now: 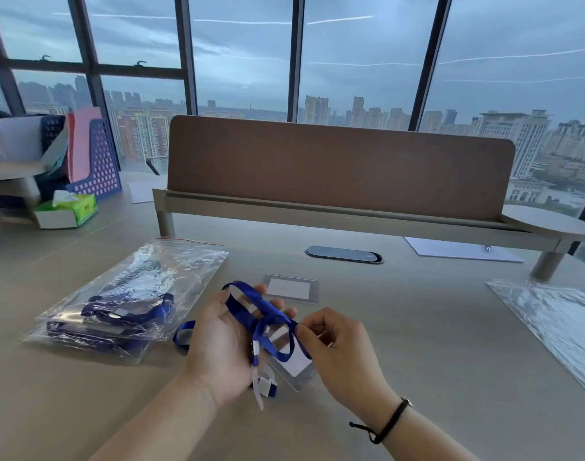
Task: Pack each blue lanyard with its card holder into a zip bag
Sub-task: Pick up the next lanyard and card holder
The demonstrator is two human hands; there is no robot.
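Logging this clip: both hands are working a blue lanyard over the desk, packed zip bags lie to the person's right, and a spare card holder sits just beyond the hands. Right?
One slip. In the head view the packed zip bags lie to the person's left, not right. The rest stands: the left hand and right hand work the blue lanyard, and the spare card holder sits just beyond them.

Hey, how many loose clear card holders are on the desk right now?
2: one clear plastic card holder lies flat beyond the hands; another lies under the blue lanyard. More may be hidden inside the filled zip bags.
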